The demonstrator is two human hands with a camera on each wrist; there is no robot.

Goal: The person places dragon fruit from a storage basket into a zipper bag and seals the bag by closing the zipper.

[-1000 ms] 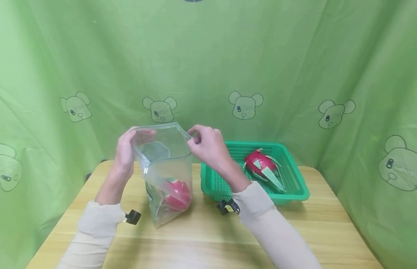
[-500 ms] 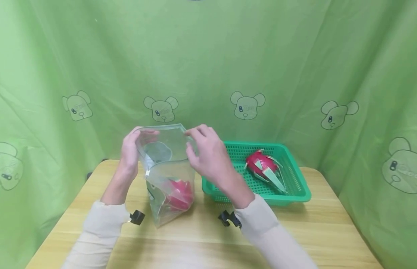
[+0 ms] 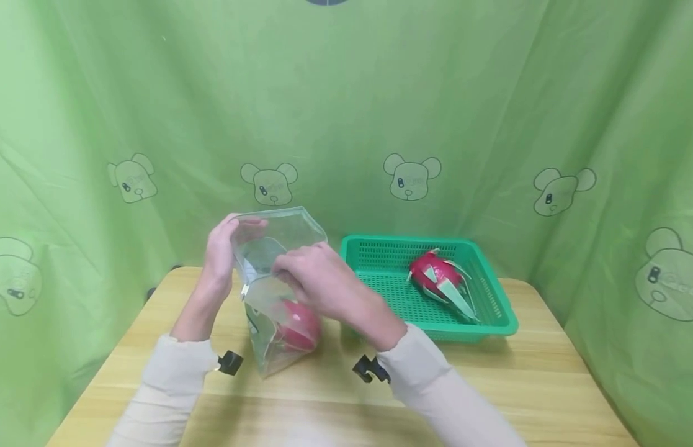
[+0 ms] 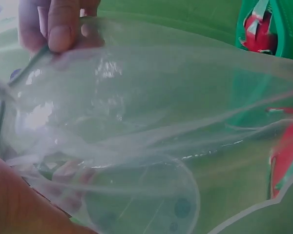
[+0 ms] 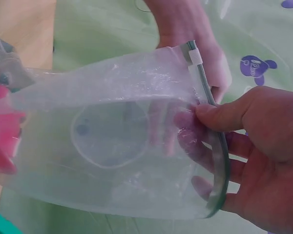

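A clear slider zip bag (image 3: 262, 347) stands on the table with its mouth open at the top. Inside, near the bottom, lies a red dragon fruit (image 3: 300, 326), seen through the plastic. My left hand (image 3: 218, 257) holds the left side of the bag's mouth, its fingers showing through the film. My right hand (image 3: 326, 282) grips the near rim; in the right wrist view its thumb lies outside and its fingers go inside the bag, close to the white slider (image 5: 195, 57). A second dragon fruit (image 3: 435, 272) sits in a green basket (image 3: 494, 298), away from both hands.
The wooden table (image 3: 525, 385) carries the basket right of the bag. A green curtain (image 3: 346, 112) with bear-head prints hangs behind and at both sides. Black wrist camera mounts (image 3: 231, 362) stick out from both sleeves.
My right hand let go of the bag's right corner, then moved left and down to grip the near rim. My left hand stayed on the bag, drifting slightly right with it.
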